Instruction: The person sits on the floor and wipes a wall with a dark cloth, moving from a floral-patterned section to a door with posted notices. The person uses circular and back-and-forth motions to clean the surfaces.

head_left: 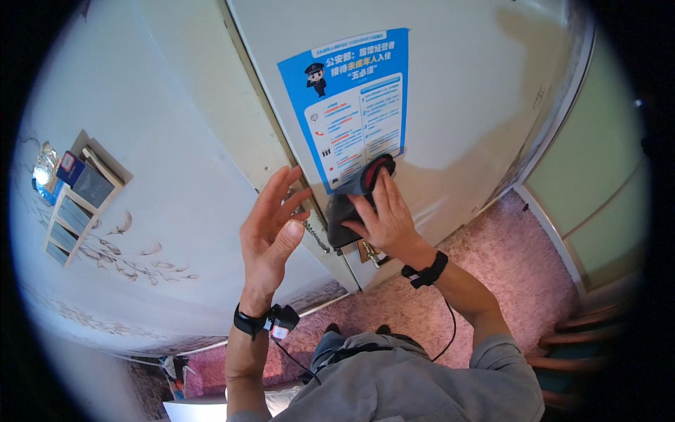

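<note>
My right hand (387, 219) grips a dark cloth item (345, 213) with a black and red rounded part, perhaps a cap or pouch; its exact kind is unclear. The item hangs in front of the white door (453, 126), over the lower edge of a blue and white poster (348, 100) that bears writing. My left hand (274, 227) is raised with fingers apart and holds nothing. It is near the door's edge, in front of a metal door chain (316, 237). Just below the dark item a brass-coloured door handle (372, 256) shows partly. Both wrists wear black straps.
A white wall rack (71, 224) holding packets is fixed to the flower-patterned wall at left. Pink carpet (506, 253) covers the floor. Green panels (596, 158) stand at right, above wooden slats (575, 364). A thin cable hangs from each wrist.
</note>
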The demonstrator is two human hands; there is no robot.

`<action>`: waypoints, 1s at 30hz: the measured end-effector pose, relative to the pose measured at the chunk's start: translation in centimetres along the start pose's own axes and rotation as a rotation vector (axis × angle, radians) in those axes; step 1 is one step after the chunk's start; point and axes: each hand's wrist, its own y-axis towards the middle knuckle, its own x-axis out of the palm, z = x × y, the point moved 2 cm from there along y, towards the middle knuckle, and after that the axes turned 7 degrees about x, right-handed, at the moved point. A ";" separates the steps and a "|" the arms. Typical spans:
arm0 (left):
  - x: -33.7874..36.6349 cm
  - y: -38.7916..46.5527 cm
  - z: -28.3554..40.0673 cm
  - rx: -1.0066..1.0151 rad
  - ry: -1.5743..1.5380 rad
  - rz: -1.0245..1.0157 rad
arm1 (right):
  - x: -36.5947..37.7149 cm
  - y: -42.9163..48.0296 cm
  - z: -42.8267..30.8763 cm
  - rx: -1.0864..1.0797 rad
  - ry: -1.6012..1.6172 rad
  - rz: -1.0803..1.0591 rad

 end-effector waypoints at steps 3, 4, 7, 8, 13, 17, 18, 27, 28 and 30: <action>0.0 -0.2 0.0 -0.021 -0.006 0.009 | -1.2 0.8 1.8 0.038 0.002 0.030; 0.0 -0.2 0.0 -0.033 -0.014 0.027 | -1.4 1.5 2.2 0.066 -0.008 -0.005; 0.1 -0.1 -0.3 -0.088 -0.034 0.043 | -2.8 3.5 2.8 0.060 -0.035 -0.069; 0.2 -0.1 -0.3 -0.072 0.045 0.044 | -3.3 4.0 2.7 0.034 -0.041 -0.091; 0.1 0.4 -0.3 -0.060 0.024 0.031 | -4.3 4.7 1.2 -0.001 0.036 -0.128; 0.0 0.6 -0.1 0.059 0.042 0.005 | -4.3 5.9 -0.3 -0.003 0.036 -0.054; -0.2 0.9 0.0 0.079 0.028 -0.017 | -4.5 6.7 -0.6 -0.040 0.018 -0.035; -2.1 2.8 0.1 0.098 -0.037 -0.149 | -8.1 17.6 -2.4 -0.173 -0.073 0.069; -2.4 3.0 0.1 0.087 -0.045 -0.163 | -8.5 18.4 -2.2 -0.175 -0.088 0.145; -2.7 3.0 0.2 0.055 -0.061 -0.172 | -9.6 18.9 -1.5 -0.114 -0.097 0.191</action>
